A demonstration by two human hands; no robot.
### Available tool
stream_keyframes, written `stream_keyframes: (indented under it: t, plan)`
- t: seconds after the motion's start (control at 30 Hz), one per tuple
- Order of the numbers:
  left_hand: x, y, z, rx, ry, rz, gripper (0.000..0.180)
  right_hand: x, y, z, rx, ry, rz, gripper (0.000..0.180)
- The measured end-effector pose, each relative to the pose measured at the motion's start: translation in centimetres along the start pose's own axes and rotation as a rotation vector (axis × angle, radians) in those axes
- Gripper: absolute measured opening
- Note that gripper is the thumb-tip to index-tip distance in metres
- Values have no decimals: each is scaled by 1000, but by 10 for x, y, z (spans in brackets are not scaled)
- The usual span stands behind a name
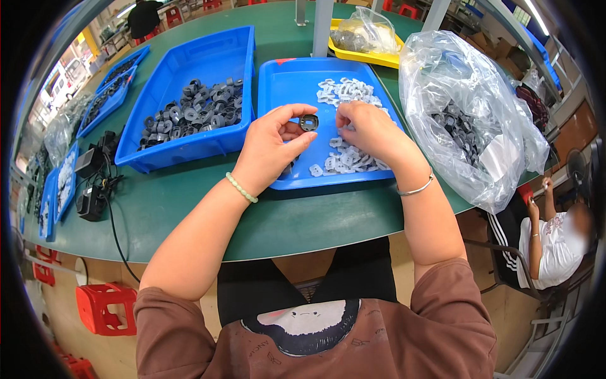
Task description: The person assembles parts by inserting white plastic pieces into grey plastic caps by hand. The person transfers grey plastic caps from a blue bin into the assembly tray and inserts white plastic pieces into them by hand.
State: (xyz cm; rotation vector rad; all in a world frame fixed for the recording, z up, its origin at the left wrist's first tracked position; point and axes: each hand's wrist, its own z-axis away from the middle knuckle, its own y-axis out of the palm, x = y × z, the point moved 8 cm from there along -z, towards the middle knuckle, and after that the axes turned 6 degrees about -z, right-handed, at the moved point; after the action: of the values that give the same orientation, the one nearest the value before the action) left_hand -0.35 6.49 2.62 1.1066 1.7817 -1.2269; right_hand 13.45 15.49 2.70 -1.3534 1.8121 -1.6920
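Note:
My left hand [273, 144] pinches a small round black plastic housing [308, 122] between thumb and fingertips, its open face with a pale inside turned up. It is held over the shallow blue tray [287, 88]. My right hand [372, 129] is at the same tray, thumb and fingers drawn together; whatever they may hold is hidden. Just beyond it lies a pile of small white plastic parts [334, 93]. A second heap of translucent white pieces [353, 162] lies on the near side of the hand.
Left stands a deep blue bin [136, 136] with many black ring-shaped parts [189, 117]. A clear plastic bag [435, 63] of dark parts lies right. Black power adapters [93, 201] with a cable sit left. Grey posts rise behind, near a yellow tray [379, 58]. Another person [555, 246] sits right.

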Motion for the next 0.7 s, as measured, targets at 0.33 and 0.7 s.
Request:
stream_keyframes:
  t: [0.33, 0.7]
  plan:
    - [0, -5, 0, -62, 9, 123, 32, 5, -31, 4, -106, 88, -356, 16]
    - [7, -2, -1, -11, -45, 171, 34, 30, -31, 3, -172, -29, -737, 19]
